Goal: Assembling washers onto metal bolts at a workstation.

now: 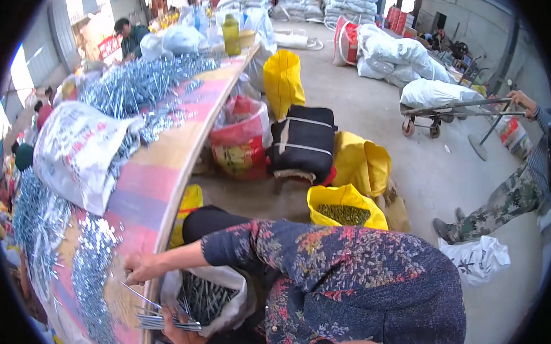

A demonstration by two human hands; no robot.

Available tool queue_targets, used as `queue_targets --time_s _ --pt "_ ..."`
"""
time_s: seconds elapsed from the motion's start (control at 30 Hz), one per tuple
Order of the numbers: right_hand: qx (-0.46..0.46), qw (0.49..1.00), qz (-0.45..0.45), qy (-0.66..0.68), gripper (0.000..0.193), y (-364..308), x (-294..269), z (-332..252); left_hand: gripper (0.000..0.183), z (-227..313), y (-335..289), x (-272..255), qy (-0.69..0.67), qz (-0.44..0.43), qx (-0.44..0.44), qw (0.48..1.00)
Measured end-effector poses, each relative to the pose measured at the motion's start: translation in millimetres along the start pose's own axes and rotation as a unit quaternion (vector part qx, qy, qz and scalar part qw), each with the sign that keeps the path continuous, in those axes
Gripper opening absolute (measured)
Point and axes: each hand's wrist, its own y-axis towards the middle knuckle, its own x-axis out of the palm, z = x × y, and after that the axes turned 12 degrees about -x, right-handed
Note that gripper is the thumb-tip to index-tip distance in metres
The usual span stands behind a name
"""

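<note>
A small bundle in one hand, heaps lying loose

The left hand [181, 339] is closed around a bundle of slim metal rods [150, 322] near the edge of the patterned tabletop [149, 182]. The right hand [144, 267] is just above it in the view, over the tabletop, with its fingers curled. A single rod [140, 297] slants between the two hands; whether the right hand grips its upper end I cannot tell.

The work looks far from over, judging by how things lie. The bundle is gathered and roughly lined up, but a strip of loose silvery pieces [96, 263] spreads beside the right hand, and a large heap [133, 86] lies unsorted farther along. A white sack [80, 151] lies between these, with more metal showing at its mouth.

Below the tabletop's edge, an open pale sack [246, 297] already holds many darker rods [204, 296], lying at mixed angles. Whether they belong with the bundle is not clear.
</note>
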Motion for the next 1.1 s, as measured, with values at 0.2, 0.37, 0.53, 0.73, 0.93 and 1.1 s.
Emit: queue_targets --time_s 0.2,0.37,0.53,0.73,0.93,1.1 --pt "-0.002 0.998 0.048 0.042 0.019 -14 -19 -4 0.019 -15 5 9 0.024 -0.031 -0.002 0.999" --pt "0.036 0.995 0.022 0.095 0.014 1 -18 -13 0.020 -2 10 -1 -0.015 -0.063 -0.012 0.998" --pt "-0.004 0.997 -0.079 -0.007 0.018 18 -26 -12 0.030 -6 6 -10 0.072 0.014 -0.001 0.997" --pt "0.059 0.975 -0.202 -0.074 0.019 21 -41 -27 0.022 -9 1 4 -0.018 -0.020 0.049 0.998" --pt "0.062 0.966 -0.227 -0.107 0.025 2 21 -33 0.021 13 -5 1 -0.100 0.030 0.127 0.986" --pt "-0.070 0.963 0.094 -0.244 0.041 -1 34 -21 0.018 24 -16 -12 -0.148 0.108 0.155 0.971"
